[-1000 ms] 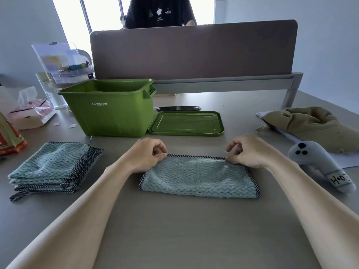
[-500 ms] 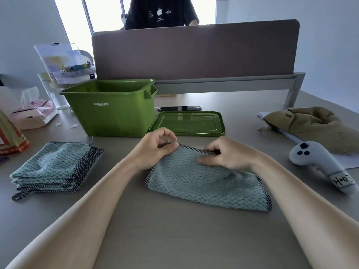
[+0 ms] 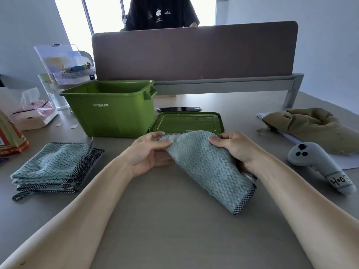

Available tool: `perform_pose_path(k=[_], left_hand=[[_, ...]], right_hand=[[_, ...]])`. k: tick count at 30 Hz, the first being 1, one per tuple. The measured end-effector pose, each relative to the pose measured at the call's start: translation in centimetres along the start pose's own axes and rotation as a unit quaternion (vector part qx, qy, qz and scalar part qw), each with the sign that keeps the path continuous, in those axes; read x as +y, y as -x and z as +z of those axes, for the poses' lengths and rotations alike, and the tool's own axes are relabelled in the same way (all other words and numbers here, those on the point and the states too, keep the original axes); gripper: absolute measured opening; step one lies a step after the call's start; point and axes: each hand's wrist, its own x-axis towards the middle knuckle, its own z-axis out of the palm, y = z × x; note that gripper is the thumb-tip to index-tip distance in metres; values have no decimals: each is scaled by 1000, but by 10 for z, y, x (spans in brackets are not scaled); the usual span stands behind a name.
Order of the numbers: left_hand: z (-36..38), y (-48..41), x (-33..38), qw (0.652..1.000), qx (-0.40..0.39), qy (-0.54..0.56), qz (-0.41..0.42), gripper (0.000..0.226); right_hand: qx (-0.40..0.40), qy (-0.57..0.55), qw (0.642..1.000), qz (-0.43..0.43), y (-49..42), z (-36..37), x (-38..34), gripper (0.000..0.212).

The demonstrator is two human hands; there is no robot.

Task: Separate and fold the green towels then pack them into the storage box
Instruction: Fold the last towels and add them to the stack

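Towel in hand: a green towel (image 3: pixel 209 171), already doubled, is lifted at its far end and draped down toward the near right, where its checked hem rests on the table (image 3: pixel 174 230).
Left hand: the left hand (image 3: pixel 149 156) is closed on the far left corner of the towel, thumb on top and fingers underneath.
Right hand: the right hand (image 3: pixel 235 150) is clamped on the far right part of the towel, thumb above, the fingers hidden under the cloth.
Reason for the hold: the far edge is gripped at both ends, probably so that the next fold can be made across the cloth with the edges kept in line.
Stack: a pile of folded towels (image 3: pixel 56 167) is laid well to the left, clear of the working space, likely kept ready for packing together.
Storage box: the storage box (image 3: pixel 108 113) is stood open beyond the hands; no towel can be seen inside from this angle.
Lid: the lid (image 3: pixel 186 122) is laid flat just beside the box on its right, so the opening is left free.
Surface: a smooth grey-brown tabletop, bare in front of the person.
Room: a desk divider (image 3: pixel 194 51) is set across the far edge, with a person in a dark shirt behind it and bright windows beyond; a tissue pack (image 3: pixel 33 115), a grey controller (image 3: pixel 322 164) and an olive cloth (image 3: pixel 314 127) are left at the sides.
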Motion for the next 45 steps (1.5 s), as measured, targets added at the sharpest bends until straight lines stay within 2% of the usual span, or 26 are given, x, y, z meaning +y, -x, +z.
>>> perform_pose_path(k=[2, 4, 6, 7, 8, 10, 13, 15, 18, 20, 22, 24, 26, 30, 33, 35, 38, 43, 45], left_hand=[[9, -2, -1, 994, 61, 84, 47, 56], [18, 0, -3, 993, 54, 100, 29, 46], [24, 4, -6, 999, -2, 31, -18, 50], [26, 5, -9, 999, -29, -8, -24, 62], [27, 4, -11, 999, -37, -33, -18, 74], [27, 1, -15, 998, -15, -58, 29, 75], [30, -2, -17, 992, 13, -82, 92, 49], [33, 0, -19, 987, 11, -95, 125, 25], [36, 0, -20, 983, 20, -97, 156, 8], [37, 0, -20, 981, 22, -82, 173, 11], [37, 2, -18, 979, 1, -69, 191, 27], [37, 6, -16, 974, -27, -97, 203, 49], [37, 8, -14, 967, -27, -147, 206, 57], [37, 10, -10, 952, 31, -183, 245, 46], [35, 12, -7, 939, 60, -195, 275, 37], [36, 13, -6, 932, 72, -215, 283, 33], [37, 15, -5, 919, 93, -245, 296, 30], [38, 17, 2, 891, 144, -270, 335, 12], [37, 17, 5, 877, 157, -290, 350, 17]], right_hand=[[-2, -40, 999, 7, -2, 3, 2, 14], [3, -74, 997, 10, -3, 6, 3, 11], [13, -96, 995, 9, -4, 10, 4, 11], [16, -102, 995, 7, -5, 11, 5, 11], [17, -105, 994, 6, -5, 11, 5, 12], [24, -105, 994, 6, -5, 11, 6, 12], [51, -92, 994, 2, -4, 11, 5, 6], [81, -86, 993, -12, -5, 11, 5, 20], [106, -95, 989, -43, -5, 11, 5, 43], [90, -100, 989, -68, -3, 8, 3, 43], [67, -100, 988, -99, 0, 6, 0, 32], [60, -92, 985, -131, 2, 5, -3, 22], [69, -82, 982, -156, 2, 6, -3, 19], [29, -84, 981, -172, 4, 4, -5, 23], [16, 2, 980, -197, 7, -3, -8, 41], [32, 59, 975, -213, 9, -4, -8, 44], [57, 101, 966, -229, 11, -3, -9, 41], [108, 143, 947, -267, 13, -3, -14, 28], [130, 148, 940, -279, 12, -3, -15, 22]])
